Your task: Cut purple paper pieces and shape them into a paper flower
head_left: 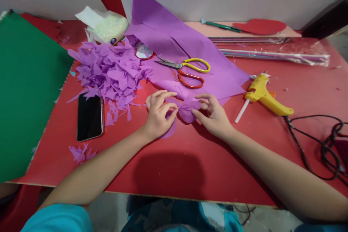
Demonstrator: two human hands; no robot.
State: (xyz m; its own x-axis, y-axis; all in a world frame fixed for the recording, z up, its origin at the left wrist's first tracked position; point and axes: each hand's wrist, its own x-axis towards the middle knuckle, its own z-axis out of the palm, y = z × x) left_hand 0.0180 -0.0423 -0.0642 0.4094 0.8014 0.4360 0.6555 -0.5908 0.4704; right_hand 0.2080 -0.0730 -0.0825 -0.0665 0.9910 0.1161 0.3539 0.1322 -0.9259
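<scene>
Between my two hands is a purple paper flower (187, 111) with rounded petals, held just above the red table. My left hand (161, 111) pinches its left edge between thumb and forefinger. On the other side, my right hand (212, 115) has its thumb and fingers closed on the right petal. Another purple paper piece (170, 130) lies partly hidden under my left hand. Just beyond my hands, scissors (187, 69) with one yellow and one red handle rest with blades parted on a large purple paper sheet (217, 69).
A heap of purple paper cut-outs (114, 69) lies left, partly over a phone (90, 117). A yellow glue gun (268, 96) with a black cord (299, 145) sits right. A green board (32, 90) covers the left edge. Wrapped sticks (272, 54) lie at the back.
</scene>
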